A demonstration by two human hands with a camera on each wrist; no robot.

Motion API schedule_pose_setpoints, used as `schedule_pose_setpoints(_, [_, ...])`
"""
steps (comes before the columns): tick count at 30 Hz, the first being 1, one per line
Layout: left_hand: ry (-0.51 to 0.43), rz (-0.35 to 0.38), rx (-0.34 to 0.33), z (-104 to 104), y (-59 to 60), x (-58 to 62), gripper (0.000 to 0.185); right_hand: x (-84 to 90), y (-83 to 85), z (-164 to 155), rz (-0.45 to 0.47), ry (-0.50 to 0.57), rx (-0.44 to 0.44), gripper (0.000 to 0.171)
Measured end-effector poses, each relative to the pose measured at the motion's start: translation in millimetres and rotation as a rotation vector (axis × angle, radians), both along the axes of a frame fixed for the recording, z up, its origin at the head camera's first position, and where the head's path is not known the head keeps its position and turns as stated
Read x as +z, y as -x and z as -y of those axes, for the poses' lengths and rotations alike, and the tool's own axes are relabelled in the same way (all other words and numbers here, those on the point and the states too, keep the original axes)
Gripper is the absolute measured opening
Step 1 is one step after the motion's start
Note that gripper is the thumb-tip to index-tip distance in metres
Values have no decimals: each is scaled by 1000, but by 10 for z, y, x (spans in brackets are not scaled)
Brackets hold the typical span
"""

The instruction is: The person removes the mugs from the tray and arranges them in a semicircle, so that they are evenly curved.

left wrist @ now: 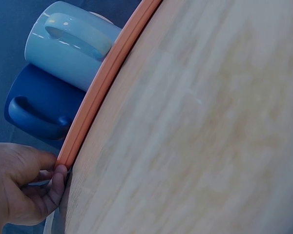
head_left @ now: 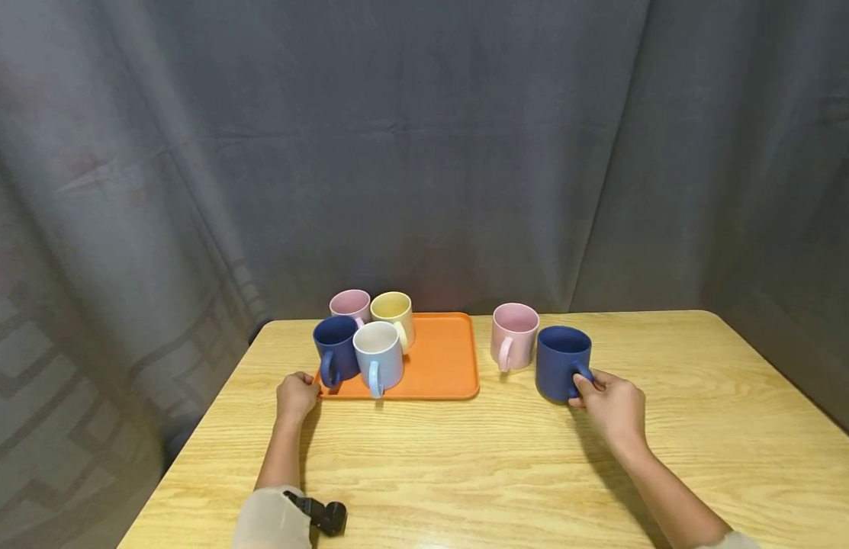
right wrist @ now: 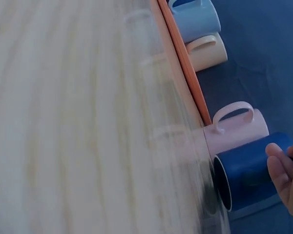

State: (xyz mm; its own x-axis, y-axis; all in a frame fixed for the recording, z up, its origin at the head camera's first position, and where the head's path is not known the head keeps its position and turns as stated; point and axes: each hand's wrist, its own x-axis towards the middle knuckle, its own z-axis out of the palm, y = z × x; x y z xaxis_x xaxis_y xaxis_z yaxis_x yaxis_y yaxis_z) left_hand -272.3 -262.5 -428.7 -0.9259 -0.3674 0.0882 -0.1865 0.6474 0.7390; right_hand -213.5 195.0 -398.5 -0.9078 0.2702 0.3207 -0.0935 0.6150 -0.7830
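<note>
Arms [head_left: 674, 488] extend forward, right grip [head_left: 615, 408] pinching the rightmost blue mug's [head_left: 556, 374] handle [head_left: 585, 372], left grip [head_left: 297, 396] pinching the tray [head_left: 443, 358].

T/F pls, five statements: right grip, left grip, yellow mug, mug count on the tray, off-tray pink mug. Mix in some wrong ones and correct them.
1. The right grip holds a dark blue mug by its handle. True.
2. The left grip touches nothing. False: it pinches the orange tray at its near left corner.
3. The yellow mug stands on the tray. True.
4. The tray carries just two mugs. False: it carries four.
5. The off-tray pink mug stands left of the tray. False: it stands to the right.
</note>
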Motion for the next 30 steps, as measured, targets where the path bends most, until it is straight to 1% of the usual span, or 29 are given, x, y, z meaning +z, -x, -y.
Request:
schedule_pose_setpoints(7, [-4,-17,1,0,4,16,10,-9,-44,77,-32,-55,10,27])
schedule_pose_setpoints(11, [-16,-6,2,-5,4,16,10,-11,-70,121,-13,-59,29,27])
schedule_pose_setpoints(15, [-8,-10,2,-8,3,14,11,-18,-93,168,26,-45,75,24])
schedule_pose_setpoints(20, [1,-26,0,-10,2,6,12,-32,-104,238,63,-24,104,16])
schedule_pose_setpoints(25, [12,-24,-1,-11,-1,0,12,-30,-92,298,81,39,135,15])
schedule_pose_setpoints(30, [3,-18,-2,-11,-14,8,12,-37,-79,344,96,88,161,16])
